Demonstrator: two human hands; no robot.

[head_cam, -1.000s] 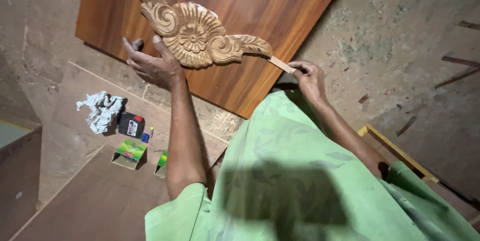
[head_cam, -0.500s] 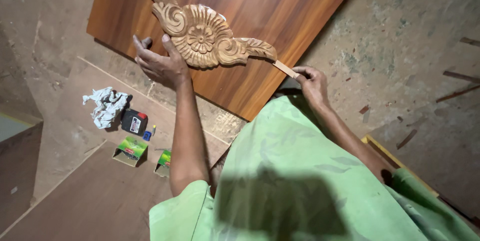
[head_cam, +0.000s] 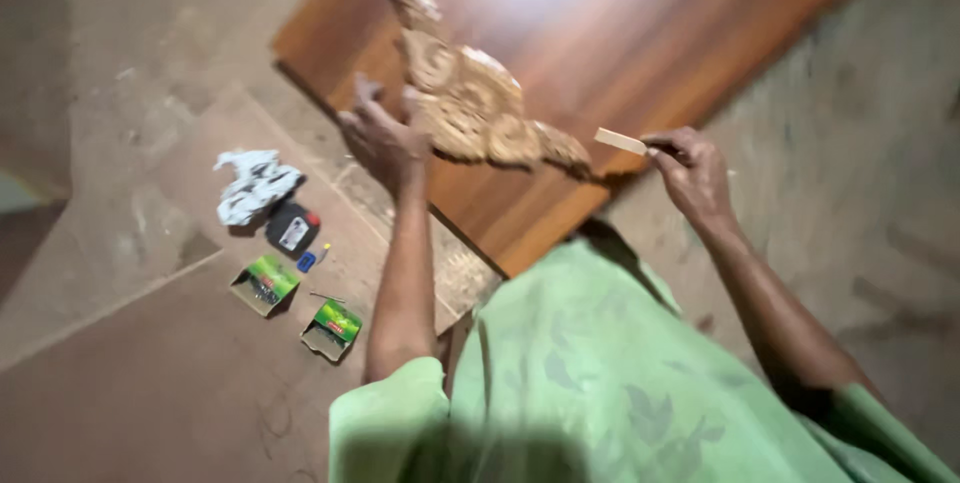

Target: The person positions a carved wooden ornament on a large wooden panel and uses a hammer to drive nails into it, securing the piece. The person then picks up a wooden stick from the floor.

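My left hand [head_cam: 382,139] grips a carved wooden ornament [head_cam: 470,103] with a shell-shaped middle and leafy scrolls, holding it up over a reddish-brown wooden board [head_cam: 600,33]. My right hand [head_cam: 690,171] pinches a small flat pale wooden stick [head_cam: 621,141], its tip just right of the ornament's right scroll. The frame is blurred by motion. My green garment [head_cam: 600,373] fills the lower middle.
On the floor to the left lie a crumpled white cloth [head_cam: 255,186], a small black tin [head_cam: 291,230], a little blue item [head_cam: 306,262] and two open green boxes [head_cam: 265,283] [head_cam: 332,329]. Flat brown boards [head_cam: 150,383] cover the lower-left floor; bare concrete lies at right.
The view has swung, so everything sits further right and lower. The ornament has tilted and lifted in my left hand, and the stick in my right hand has drawn slightly away from its end.
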